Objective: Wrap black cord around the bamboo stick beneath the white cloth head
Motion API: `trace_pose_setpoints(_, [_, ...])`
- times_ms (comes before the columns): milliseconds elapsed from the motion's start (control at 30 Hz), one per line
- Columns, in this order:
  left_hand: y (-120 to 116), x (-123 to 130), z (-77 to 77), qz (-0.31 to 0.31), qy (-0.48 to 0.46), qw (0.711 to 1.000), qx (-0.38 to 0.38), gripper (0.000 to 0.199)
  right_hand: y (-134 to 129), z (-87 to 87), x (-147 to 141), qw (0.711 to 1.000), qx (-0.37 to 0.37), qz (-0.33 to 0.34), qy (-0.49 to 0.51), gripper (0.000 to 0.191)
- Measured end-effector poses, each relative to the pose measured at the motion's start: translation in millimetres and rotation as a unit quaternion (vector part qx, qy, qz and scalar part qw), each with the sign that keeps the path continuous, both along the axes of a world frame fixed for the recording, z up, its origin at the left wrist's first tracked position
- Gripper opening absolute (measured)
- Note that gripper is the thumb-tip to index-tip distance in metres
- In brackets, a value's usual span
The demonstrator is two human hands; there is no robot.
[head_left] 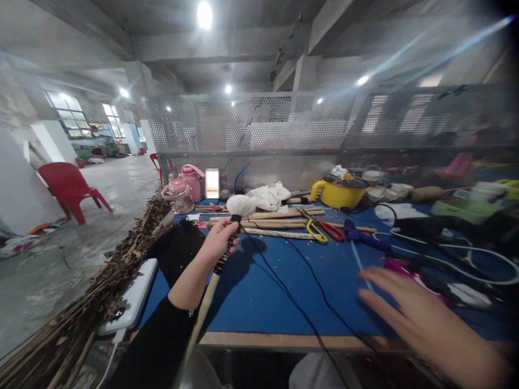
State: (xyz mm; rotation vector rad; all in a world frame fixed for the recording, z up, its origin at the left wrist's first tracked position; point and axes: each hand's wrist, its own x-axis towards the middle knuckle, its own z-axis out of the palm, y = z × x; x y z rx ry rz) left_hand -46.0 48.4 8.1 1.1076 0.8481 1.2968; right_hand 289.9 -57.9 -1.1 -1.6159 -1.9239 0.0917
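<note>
My left hand (pixel 219 240) grips a pale wooden stick (pixel 206 305) just below its top end, fingers wrapped around black binding. A white rounded padded head (pixel 240 205) caps the stick, with a black band beneath it. From near the band a thin black cord (pixel 279 275) runs down across the blue table and over its front edge. My right hand (pixel 413 308), blurred by motion, reaches over the table's right side with fingers stretched out and nothing visible in them. Beyond its fingertips lies a dark blue glue gun (pixel 363 236) with a translucent glue stick (pixel 357 258).
Yellow-handled scissors (pixel 318 231), red-handled scissors (pixel 332 230) and several wooden sticks (pixel 275 222) lie ahead. A yellow pot (pixel 338 193) stands behind. Cables and a green basket (pixel 458 208) crowd the right. A white power bank (pixel 132 297) and dried stalks (pixel 101 289) border the left.
</note>
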Motion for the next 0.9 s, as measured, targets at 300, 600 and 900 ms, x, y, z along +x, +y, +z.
trace_pose_setpoints(300, [-24.7,46.4,-5.7,0.075,0.292,0.949,0.094,0.032,77.7,14.0,-146.4,0.761,-0.294,0.279,0.507,0.04])
trace_pose_setpoints(600, [-15.5,41.8,-0.7,0.094,0.299,0.947,0.066,0.035,114.4,15.9,-142.3,0.811,-0.269,0.255,0.452,0.032])
trace_pose_setpoints(900, [-2.2,44.3,-11.2,0.052,0.177,0.982,0.029,0.031,108.5,4.8,-132.8,0.845,-0.277,0.282,0.359,0.025])
